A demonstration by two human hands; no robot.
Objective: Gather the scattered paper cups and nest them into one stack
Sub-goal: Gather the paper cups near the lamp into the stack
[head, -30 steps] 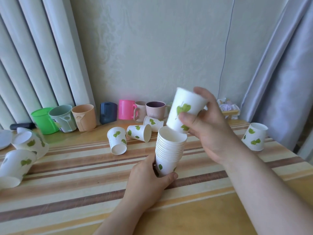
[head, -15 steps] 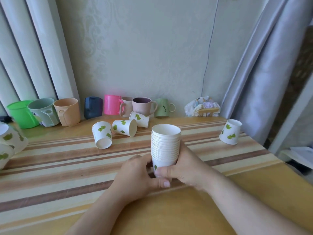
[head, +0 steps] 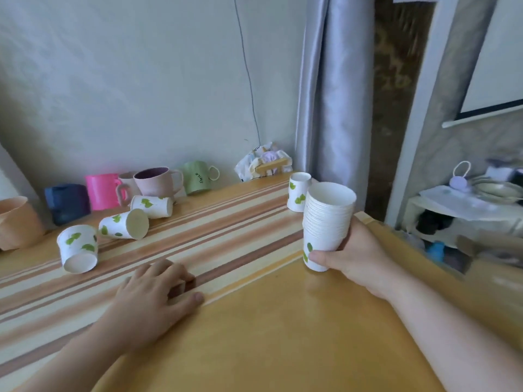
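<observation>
My right hand [head: 358,257] grips a tall stack of nested white paper cups [head: 325,222] with green leaf prints, held upright just above the table near its right edge. An upside-down paper cup [head: 297,192] stands right behind the stack. My left hand [head: 152,298] rests flat on the striped cloth, fingers loosely curled, holding nothing. Three loose paper cups lie to the left: one tilted with its mouth toward me [head: 78,248], one on its side showing its base [head: 124,224], one on its side by the mugs [head: 152,205].
A row of coloured mugs lines the wall: orange [head: 17,222], dark blue [head: 68,203], pink [head: 103,190], mauve [head: 155,181], green [head: 198,176]. A crumpled packet [head: 263,162] sits by the grey curtain [head: 331,94]. The table's right edge [head: 396,236] drops to cluttered shelves.
The held cup went onto the stack. My left hand let go and dropped to the cloth, while my right hand carried the stack to the right. My view swung right.
</observation>
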